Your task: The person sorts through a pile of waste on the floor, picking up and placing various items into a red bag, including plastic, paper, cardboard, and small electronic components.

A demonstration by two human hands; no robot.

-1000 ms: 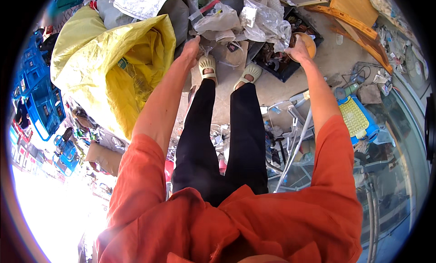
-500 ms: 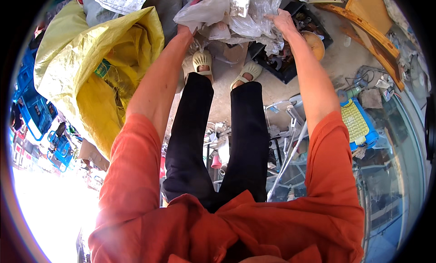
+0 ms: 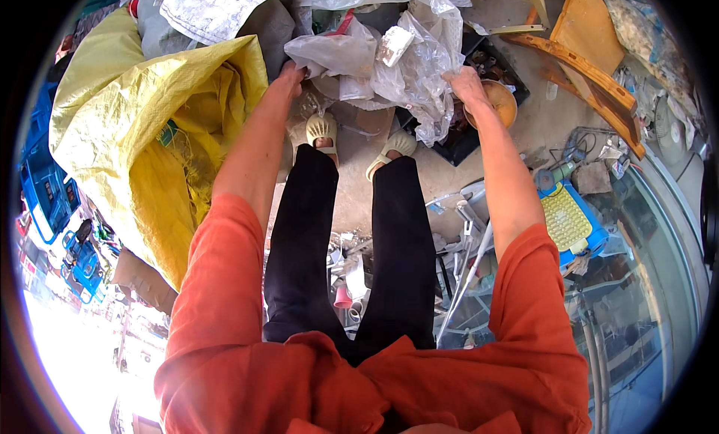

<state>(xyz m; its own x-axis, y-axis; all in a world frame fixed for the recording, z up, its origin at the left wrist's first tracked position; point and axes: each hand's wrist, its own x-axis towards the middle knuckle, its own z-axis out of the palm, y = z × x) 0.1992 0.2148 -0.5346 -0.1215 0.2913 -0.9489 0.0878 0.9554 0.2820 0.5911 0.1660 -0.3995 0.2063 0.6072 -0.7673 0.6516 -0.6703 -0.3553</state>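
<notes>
A large translucent plastic bag hangs between my two hands, its top gaping away from me. My left hand is closed on its left edge, the fingertips partly hidden by a whitish plastic sheet. On the opposite edge my right hand is closed, gripping crumpled film. Crumpled clear plastic, a small white block-like piece and a red strip show in the bag's mouth. The bag's underside hangs just beyond my shoes.
A big yellow woven sack stands open at left. Beyond my right hand lies a black crate of scraps with a round tan-topped item. A wooden frame, a blue-and-yellow plastic item and glass panels occupy the right. Metal rods lie nearby.
The bag's far rim has come into view and its mouth shows wider. Both hands sit slightly lower in the picture, still gripping the bag, and the whole view has shifted.
</notes>
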